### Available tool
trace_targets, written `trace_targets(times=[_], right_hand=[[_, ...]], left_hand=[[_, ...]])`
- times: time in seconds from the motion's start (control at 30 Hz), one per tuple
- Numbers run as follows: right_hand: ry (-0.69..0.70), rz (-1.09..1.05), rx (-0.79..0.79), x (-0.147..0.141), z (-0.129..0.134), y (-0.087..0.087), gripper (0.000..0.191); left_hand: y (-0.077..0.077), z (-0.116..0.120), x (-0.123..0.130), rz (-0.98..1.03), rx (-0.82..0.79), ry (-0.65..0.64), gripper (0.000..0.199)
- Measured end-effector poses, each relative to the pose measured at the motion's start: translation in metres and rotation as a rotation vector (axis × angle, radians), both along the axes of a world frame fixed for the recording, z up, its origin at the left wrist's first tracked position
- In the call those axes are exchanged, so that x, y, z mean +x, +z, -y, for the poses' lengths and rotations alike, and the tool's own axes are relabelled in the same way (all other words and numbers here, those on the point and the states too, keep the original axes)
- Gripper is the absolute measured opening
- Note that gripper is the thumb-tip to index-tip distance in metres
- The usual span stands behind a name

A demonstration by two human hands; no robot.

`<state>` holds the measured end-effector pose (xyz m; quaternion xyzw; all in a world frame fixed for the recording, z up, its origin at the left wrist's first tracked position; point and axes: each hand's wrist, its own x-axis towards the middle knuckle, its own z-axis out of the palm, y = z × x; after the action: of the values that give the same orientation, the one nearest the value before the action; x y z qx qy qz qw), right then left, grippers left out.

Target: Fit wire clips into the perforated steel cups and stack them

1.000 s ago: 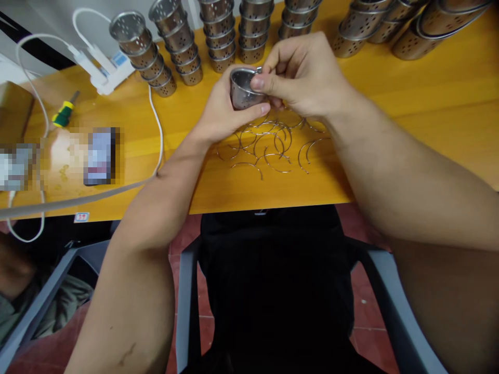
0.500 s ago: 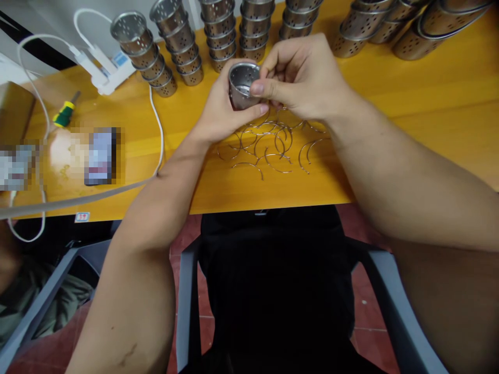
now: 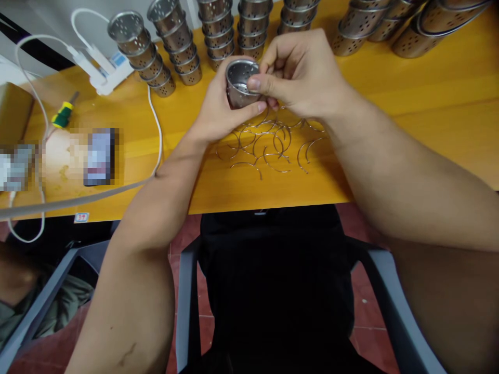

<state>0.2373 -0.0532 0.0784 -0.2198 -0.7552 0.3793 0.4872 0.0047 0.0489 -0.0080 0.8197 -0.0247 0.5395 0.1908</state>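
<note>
A small perforated metal cup (image 3: 238,92) is gripped in my left hand (image 3: 220,106), its open top tilted toward me. My left thumb lies along the near side and the fingers wrap behind it. At the cup's right rim, my right hand (image 3: 302,75) is closed in a pinch, thumb and forefinger at the edge. What the pinch holds, if anything, is hidden by the fingers. Below both hands, several thin curved metal wires (image 3: 278,139) lie loose on the yellow table (image 3: 234,195).
Stacks of perforated metal cups (image 3: 156,67) line the back, with more stacked cups (image 3: 417,39) at the back right. To the left are a power strip (image 3: 111,78) with white cables, a screwdriver (image 3: 63,115) and a phone (image 3: 100,156). Another person's leg (image 3: 17,275) shows at lower left.
Both hands and the cup stay almost in place. The right thumb has shifted slightly at the rim, and the view has moved a little.
</note>
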Motion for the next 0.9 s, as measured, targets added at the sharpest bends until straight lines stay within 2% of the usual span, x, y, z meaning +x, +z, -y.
trace_targets(times=[0.23, 0.43, 0.53, 0.6, 0.67, 0.73, 0.83, 0.9], right_hand=[[-0.029, 0.023, -0.041, -0.001, 0.003, 0.003, 0.057], [-0.062, -0.011, -0.039, -0.006, 0.0, -0.001, 0.062], [-0.085, 0.0, -0.053, -0.005, 0.0, -0.001, 0.065], [-0.077, -0.008, -0.051, -0.004, 0.0, 0.0, 0.067], [-0.057, -0.004, -0.039, -0.002, 0.0, 0.0, 0.065], [-0.053, 0.001, -0.009, -0.001, 0.0, -0.002, 0.058], [-0.132, -0.05, 0.101, 0.001, -0.002, -0.008, 0.044], [-0.207, -0.096, 0.181, 0.003, -0.004, -0.013, 0.044]], left_hand=[[-0.001, 0.015, 0.006, 0.041, -0.154, 0.052, 0.088], [-0.002, 0.024, 0.008, 0.03, -0.256, 0.093, 0.079], [-0.001, 0.023, 0.009, 0.094, -0.237, 0.088, 0.089], [0.0, 0.016, 0.007, 0.07, -0.223, 0.103, 0.085], [-0.001, 0.007, 0.006, 0.049, -0.124, 0.095, 0.082], [-0.003, 0.002, 0.007, 0.059, 0.046, 0.046, 0.103], [-0.009, 0.006, 0.012, 0.128, -0.102, 0.128, 0.099], [-0.012, 0.012, 0.012, 0.144, -0.218, 0.198, 0.093]])
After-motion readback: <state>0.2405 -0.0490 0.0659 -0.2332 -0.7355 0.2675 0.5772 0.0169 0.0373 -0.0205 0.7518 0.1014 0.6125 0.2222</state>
